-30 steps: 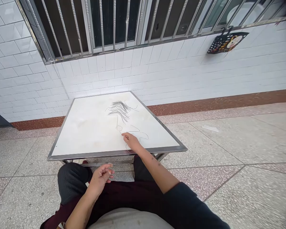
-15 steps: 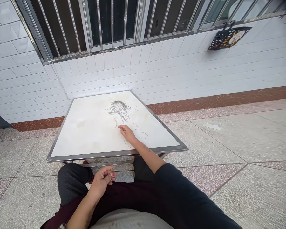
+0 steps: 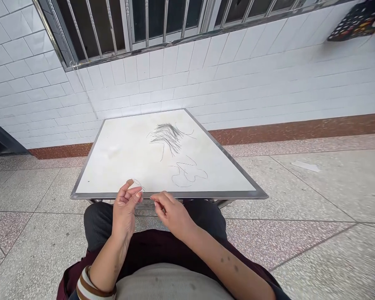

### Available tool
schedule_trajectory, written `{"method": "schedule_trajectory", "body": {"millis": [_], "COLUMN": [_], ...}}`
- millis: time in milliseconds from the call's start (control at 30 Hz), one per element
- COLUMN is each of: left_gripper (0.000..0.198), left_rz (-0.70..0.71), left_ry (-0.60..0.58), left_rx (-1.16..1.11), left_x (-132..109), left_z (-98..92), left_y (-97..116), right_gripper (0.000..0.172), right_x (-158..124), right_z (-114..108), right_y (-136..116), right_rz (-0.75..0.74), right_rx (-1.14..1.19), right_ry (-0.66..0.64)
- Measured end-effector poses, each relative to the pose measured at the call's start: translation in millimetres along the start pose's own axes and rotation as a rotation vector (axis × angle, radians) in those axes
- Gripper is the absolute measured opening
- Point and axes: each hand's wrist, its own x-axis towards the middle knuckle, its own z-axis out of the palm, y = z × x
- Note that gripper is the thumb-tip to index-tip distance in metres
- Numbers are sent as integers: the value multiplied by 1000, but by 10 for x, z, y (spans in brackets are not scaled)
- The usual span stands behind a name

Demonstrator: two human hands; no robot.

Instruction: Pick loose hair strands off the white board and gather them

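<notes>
Right hand [image 3: 171, 212] pulled back off the counter [image 3: 121, 154] to meet the left hand [image 3: 126, 206].
Both hands pinch a dark strand [image 3: 138, 183] at the counter's 6 o'clock edge; the hair pile [image 3: 167, 135] lies toward 12 o'clock.

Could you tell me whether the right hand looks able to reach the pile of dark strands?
Probably yes: the right hand is at the near edge of the table, and only loose strands lie between it and the pile.
</notes>
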Motion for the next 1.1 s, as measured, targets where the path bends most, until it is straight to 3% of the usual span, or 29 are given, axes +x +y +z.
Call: {"method": "schedule_trajectory", "body": {"millis": [267, 567, 767, 967, 1100], "left_gripper": [47, 51, 53, 55, 55], "left_rz": [23, 85, 91, 56, 55], "left_ry": [43, -37, 17, -29, 11], "left_rx": [-8, -12, 10, 0, 42], "left_x": [-125, -206, -211, -295, -298], "left_z": [-23, -84, -148, -126, -106], "left_y": [53, -4, -19, 72, 78], "right_gripper": [32, 23, 22, 20, 18], "right_x": [-77, -103, -115, -128, -167], "right_z": [26, 51, 38, 91, 135], "right_y": [-115, -233, -317, -277, -244], "right_rz": [-175, -17, 31, -18, -114], "right_rx": [-122, 42, 153, -33, -158], "right_ry": [16, -37, -75, 8, 34]}}
